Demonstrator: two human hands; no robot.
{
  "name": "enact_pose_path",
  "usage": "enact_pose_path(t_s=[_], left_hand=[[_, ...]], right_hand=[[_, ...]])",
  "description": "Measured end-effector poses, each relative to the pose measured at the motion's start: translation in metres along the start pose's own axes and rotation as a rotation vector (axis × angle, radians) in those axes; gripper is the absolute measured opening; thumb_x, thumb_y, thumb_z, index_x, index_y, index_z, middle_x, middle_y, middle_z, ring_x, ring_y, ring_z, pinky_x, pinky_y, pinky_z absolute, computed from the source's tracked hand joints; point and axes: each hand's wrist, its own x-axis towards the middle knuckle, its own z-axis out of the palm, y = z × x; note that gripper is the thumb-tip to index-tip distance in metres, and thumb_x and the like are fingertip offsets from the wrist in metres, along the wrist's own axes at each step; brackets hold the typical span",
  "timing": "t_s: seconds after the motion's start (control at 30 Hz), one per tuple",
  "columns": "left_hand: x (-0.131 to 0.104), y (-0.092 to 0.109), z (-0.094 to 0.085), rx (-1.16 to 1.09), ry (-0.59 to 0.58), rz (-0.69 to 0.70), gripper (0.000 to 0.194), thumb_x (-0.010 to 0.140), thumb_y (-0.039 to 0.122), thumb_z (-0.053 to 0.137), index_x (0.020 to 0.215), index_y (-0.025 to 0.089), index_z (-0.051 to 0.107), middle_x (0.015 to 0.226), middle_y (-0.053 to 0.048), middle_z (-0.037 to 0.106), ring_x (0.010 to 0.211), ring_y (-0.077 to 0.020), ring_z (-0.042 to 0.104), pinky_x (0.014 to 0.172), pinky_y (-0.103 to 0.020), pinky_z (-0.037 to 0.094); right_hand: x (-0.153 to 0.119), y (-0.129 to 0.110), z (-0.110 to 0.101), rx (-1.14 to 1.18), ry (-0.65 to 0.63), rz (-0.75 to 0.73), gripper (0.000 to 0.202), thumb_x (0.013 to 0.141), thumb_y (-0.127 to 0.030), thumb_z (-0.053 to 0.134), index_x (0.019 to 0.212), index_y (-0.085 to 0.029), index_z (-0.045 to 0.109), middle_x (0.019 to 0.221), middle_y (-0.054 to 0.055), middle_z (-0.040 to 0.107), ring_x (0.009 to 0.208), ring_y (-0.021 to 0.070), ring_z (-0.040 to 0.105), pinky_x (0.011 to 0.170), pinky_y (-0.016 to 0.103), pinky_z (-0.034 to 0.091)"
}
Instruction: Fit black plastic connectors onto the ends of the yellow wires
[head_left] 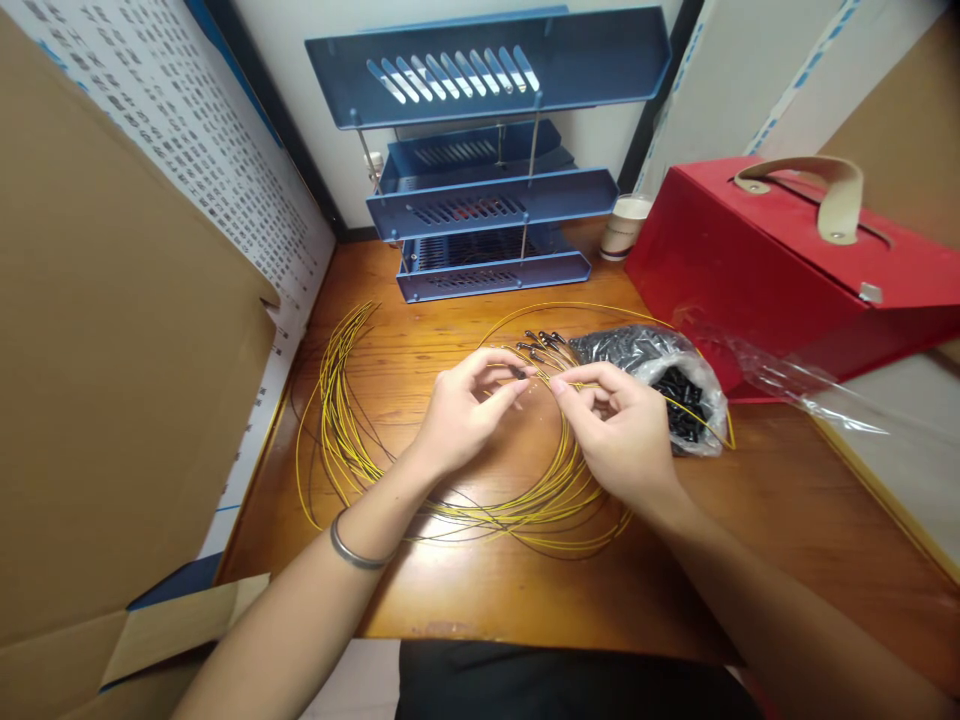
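Note:
My left hand [480,400] pinches a small black piece [519,373] between thumb and fingertips; its exact kind is too small to tell. Close beside it, my right hand [619,425] is closed on a thin yellow wire [679,405] that trails off to the right. Beneath both hands a loose coil of yellow wires [517,510] curves across the wooden table. Several wire ends with black tips [546,342] lie together just beyond my fingertips. Behind my right hand, a clear plastic bag [709,380] lies on its side, its mouth showing many small black pieces [679,400].
A blue tiered tray rack [495,215] stands at the back, with a paper cup [625,228] to its right. The red box [780,270] with a beige handle takes up the right rear. Cardboard [127,330] borders the left side of the table [480,600].

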Motion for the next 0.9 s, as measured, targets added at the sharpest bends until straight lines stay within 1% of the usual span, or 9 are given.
enact_pose_path(t_s=[0.07, 0.17, 0.4, 0.63, 0.9], left_hand=[[0.0002, 0.0014, 0.0013, -0.067, 0.000, -0.029, 0.019, 0.086, 0.024, 0.074, 0.096, 0.015, 0.061, 0.104, -0.011, 0.077, 0.078, -0.0148, 0.074, 0.065, -0.023, 0.058], [-0.0001, 0.0030, 0.0024, -0.108, -0.007, -0.048, 0.021, 0.085, 0.023, 0.075, 0.093, 0.015, 0.058, 0.103, -0.012, 0.078, 0.075, -0.0138, 0.073, 0.065, -0.023, 0.058], [-0.0001, 0.0032, 0.0024, -0.132, -0.006, -0.074, 0.027, 0.082, 0.029, 0.078, 0.091, 0.015, 0.057, 0.101, -0.012, 0.078, 0.079, -0.0176, 0.074, 0.064, -0.025, 0.058], [0.0001, 0.0035, 0.0028, -0.111, -0.019, -0.059, 0.023, 0.082, 0.024, 0.077, 0.096, 0.013, 0.062, 0.101, -0.011, 0.077, 0.077, -0.0151, 0.073, 0.065, -0.024, 0.058], [-0.0009, 0.0028, 0.0026, -0.089, -0.029, -0.052, 0.021, 0.083, 0.024, 0.076, 0.096, 0.014, 0.063, 0.101, -0.010, 0.077, 0.081, -0.0169, 0.074, 0.062, -0.023, 0.058]], right_hand=[[-0.0001, -0.0005, 0.0000, -0.006, -0.001, -0.003, 0.014, 0.086, -0.030, 0.065, 0.080, -0.017, 0.065, 0.047, -0.007, 0.042, 0.041, 0.0084, 0.037, 0.042, 0.024, 0.024], [-0.0005, -0.0007, 0.0001, -0.012, -0.006, -0.007, 0.014, 0.086, -0.030, 0.065, 0.080, -0.017, 0.065, 0.047, -0.007, 0.042, 0.041, 0.0085, 0.037, 0.042, 0.024, 0.024], [-0.0007, 0.0002, 0.0000, -0.018, -0.011, -0.009, 0.014, 0.085, -0.030, 0.066, 0.078, -0.018, 0.065, 0.047, -0.007, 0.043, 0.041, 0.0083, 0.038, 0.042, 0.024, 0.024], [-0.0004, 0.0025, 0.0004, -0.014, -0.024, -0.015, 0.013, 0.086, -0.028, 0.065, 0.079, -0.017, 0.065, 0.048, -0.007, 0.043, 0.041, 0.0084, 0.038, 0.042, 0.024, 0.024], [-0.0007, 0.0030, 0.0004, -0.052, -0.040, -0.024, 0.013, 0.087, -0.028, 0.064, 0.080, -0.017, 0.065, 0.047, -0.007, 0.043, 0.041, 0.0083, 0.037, 0.042, 0.024, 0.024]])
